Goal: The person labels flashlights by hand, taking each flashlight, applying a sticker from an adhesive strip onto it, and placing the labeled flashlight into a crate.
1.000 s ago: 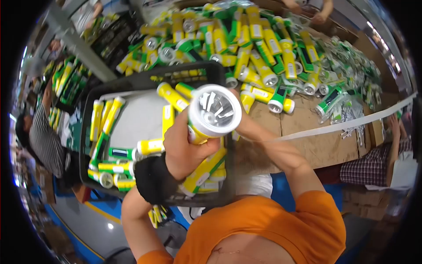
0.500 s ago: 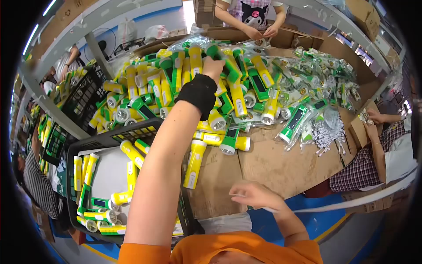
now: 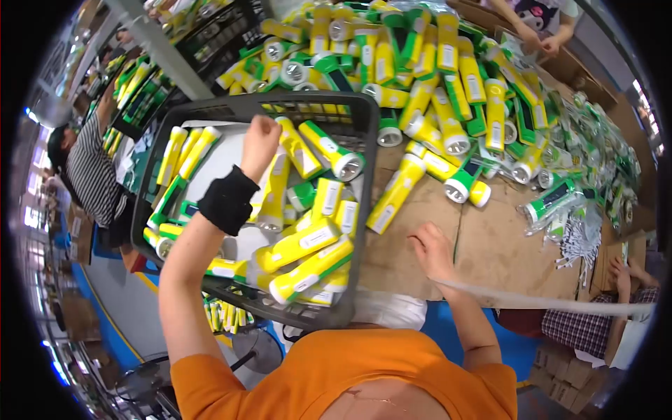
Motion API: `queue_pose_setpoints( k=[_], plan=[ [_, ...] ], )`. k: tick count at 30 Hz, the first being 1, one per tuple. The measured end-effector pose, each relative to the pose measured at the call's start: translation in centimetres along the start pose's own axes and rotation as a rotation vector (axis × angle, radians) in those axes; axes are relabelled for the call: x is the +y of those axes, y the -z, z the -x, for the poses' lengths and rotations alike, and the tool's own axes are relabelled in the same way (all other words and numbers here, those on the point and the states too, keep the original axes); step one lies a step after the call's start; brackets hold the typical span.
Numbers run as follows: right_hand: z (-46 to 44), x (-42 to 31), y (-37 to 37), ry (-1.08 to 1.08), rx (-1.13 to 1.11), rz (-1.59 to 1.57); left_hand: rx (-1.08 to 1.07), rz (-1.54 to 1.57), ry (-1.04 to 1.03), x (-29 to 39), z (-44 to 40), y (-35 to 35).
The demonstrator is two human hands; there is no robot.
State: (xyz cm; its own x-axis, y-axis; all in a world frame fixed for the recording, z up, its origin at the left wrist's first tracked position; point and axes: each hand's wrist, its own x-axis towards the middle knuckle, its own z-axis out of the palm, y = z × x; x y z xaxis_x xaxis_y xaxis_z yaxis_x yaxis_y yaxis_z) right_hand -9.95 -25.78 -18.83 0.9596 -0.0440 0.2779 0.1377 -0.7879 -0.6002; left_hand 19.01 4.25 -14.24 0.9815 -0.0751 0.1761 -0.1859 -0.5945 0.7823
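Note:
My left hand, with a black wristband, is over the black plastic basket. Its fingers are curled in, and no item shows in them. Close beside it in the basket lies a yellow flashlight. Several more yellow and green flashlights lie loosely around it, some standing against the basket's far left wall. Above the cardboard sheet, my right hand has its thumb and fingers apart and holds nothing. A single yellow flashlight lies on the cardboard between basket and right hand.
A large heap of flashlights covers the far side of the table. Bagged flashlights and a bundle of white cords lie to the right. A pale strap crosses near my right wrist. Other people work around the table.
My left hand has come from the flashlight heap back to above the basket. My view has turned left, so more of the basket shows. My right hand stays over the cardboard.

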Motion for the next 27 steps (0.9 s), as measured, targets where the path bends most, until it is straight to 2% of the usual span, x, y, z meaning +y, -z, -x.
queue_pose_setpoints(
  k=[2,4,5,6,7,8,9,10,13,14,15,17,19,20,21,24,27],
  plan=[
    [-0.2,-0.9,0.0,-0.033,0.005,-0.047,-0.077,-0.013,0.211,-2.0,1.0,-1.0],
    [-1.0,-2.6,1.1,-0.163,0.047,-0.129,-0.115,-0.186,0.101,-0.9,1.7,-1.8],
    [-1.6,-3.5,1.7,-0.157,0.044,-0.117,-0.094,-0.208,0.141,-0.9,1.1,-2.6],
    [-2.5,-4.5,2.3,-0.171,0.091,-0.272,-0.094,-0.194,0.137,-1.5,1.1,-2.5],
    [-3.2,-5.3,2.7,-0.187,0.151,-0.425,-0.235,0.033,0.150,-1.9,0.7,-2.2],
    [-3.6,-5.6,2.7,-0.192,0.189,-0.401,-0.392,0.261,0.144,-1.7,-0.1,-2.1],
    [-4.2,-5.8,2.9,-0.105,0.172,-0.449,-0.383,0.542,0.195,-2.1,0.5,-1.5],
    [-4.8,-6.1,3.4,-0.019,0.167,-0.485,-0.367,0.712,0.384,-0.8,1.6,-0.4],
    [-6.5,-8.0,4.1,-0.012,0.051,-0.692,-0.419,0.865,0.303,-0.5,2.6,2.8],
    [-7.1,-8.2,3.7,-0.027,0.011,-0.822,-0.532,1.025,0.462,2.5,4.1,4.8],
    [-7.8,-8.6,3.6,-0.024,-0.019,-0.870,-0.496,1.029,0.442,5.7,5.6,5.5],
    [-9.3,-9.8,2.9,-0.044,-0.106,-0.987,-0.577,0.928,0.298,8.8,7.9,6.5],
    [-10.4,-12.0,3.3,-0.084,-0.206,-1.148,-0.620,0.861,0.192,10.8,10.2,6.1],
    [-11.3,-12.2,3.0,-0.173,-0.320,-1.188,-0.628,0.813,0.128,11.4,11.0,5.9],
    [-12.0,-12.2,2.9,-0.123,-0.364,-1.218,-0.640,0.755,0.077,11.3,11.5,5.4],
    [-13.6,-12.8,2.1,-0.143,-0.374,-1.206,-0.628,0.733,-0.038,10.1,12.2,3.8],
    [-14.0,-13.7,2.3,-0.208,-0.336,-1.177,-0.629,0.766,-0.013,9.6,12.0,3.6]
  ],
)
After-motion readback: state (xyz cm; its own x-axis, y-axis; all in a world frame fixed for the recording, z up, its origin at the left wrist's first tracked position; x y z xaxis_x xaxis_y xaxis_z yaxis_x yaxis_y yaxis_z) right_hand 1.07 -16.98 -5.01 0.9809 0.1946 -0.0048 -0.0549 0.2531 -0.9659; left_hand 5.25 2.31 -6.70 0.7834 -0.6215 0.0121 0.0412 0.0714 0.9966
